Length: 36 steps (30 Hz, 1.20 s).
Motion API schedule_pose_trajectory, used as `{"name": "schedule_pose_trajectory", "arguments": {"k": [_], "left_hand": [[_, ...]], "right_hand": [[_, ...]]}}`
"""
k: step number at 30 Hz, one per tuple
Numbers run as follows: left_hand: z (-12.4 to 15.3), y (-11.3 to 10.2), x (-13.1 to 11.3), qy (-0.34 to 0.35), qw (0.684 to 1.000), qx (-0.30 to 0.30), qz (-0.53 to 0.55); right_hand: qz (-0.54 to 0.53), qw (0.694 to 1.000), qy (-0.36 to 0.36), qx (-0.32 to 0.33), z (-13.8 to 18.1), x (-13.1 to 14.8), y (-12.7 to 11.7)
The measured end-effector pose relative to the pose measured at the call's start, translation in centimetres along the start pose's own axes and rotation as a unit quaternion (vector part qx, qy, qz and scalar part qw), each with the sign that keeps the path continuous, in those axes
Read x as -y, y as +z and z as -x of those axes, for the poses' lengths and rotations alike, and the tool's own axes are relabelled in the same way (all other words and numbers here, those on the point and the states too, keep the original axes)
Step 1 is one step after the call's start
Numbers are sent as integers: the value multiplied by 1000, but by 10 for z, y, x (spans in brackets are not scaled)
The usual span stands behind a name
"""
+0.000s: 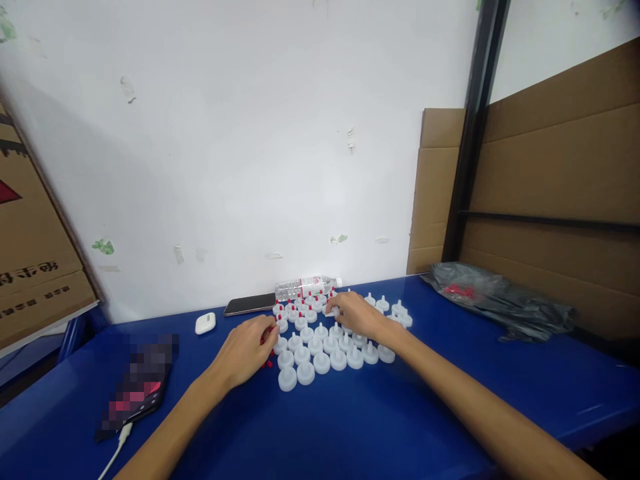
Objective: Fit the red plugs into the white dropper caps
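Rows of white nozzle caps (321,363) are set out nozzle-up across a blue tabletop (380,427), just below the centre of the frame, and are worked over by two bare hands. Red tips (309,294) are fitted on many of the caps toward the back left of the group, while the front rows are left with bare white nozzles.

The left hand (247,347) is held at the group's left edge, its fingers curled narrowly over small loose red pieces (269,364); whether one is gripped cannot be told. The right hand (357,312) is stretched over the back rows, its fingertips brought close together at a white cap; whether that cap is pinched or only touched cannot be made out.

Behind the group, a clear bottle (300,288) is laid on its side near the foot of a white wall (250,133), with a dark phone (249,305) placed flat to its left. A small white case (205,323) is seen farther left. In the lower left, a pixelated device (137,390) is joined by a white cable (122,437).

At the right of the frame, a crumpled grey plastic bag (510,303) is rested on the tabletop, with red showing through it. Cardboard (555,160) is stood behind a dark post (475,133).
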State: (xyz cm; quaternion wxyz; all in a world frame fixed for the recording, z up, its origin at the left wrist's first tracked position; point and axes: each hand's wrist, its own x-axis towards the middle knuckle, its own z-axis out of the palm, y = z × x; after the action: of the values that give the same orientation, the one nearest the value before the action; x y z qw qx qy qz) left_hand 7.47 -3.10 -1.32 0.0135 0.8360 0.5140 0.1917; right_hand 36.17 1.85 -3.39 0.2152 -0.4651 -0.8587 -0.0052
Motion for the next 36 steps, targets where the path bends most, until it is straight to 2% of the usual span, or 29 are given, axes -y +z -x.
{"name": "schedule_pose_trajectory", "arguments": {"k": [5, 12, 24, 36], "left_hand": [[0, 1, 0, 0, 1000, 1, 3], [0, 2, 1, -2, 1000, -28, 5], [-1, 3, 4, 11, 1000, -8, 3], [0, -4, 4, -20, 999, -23, -19]], "right_hand": [[22, 1000, 11, 0, 1, 5, -2], [37, 999, 15, 2, -2, 5, -3], [20, 999, -12, 27, 0, 4, 1], [15, 1000, -23, -14, 1, 13, -10]]}}
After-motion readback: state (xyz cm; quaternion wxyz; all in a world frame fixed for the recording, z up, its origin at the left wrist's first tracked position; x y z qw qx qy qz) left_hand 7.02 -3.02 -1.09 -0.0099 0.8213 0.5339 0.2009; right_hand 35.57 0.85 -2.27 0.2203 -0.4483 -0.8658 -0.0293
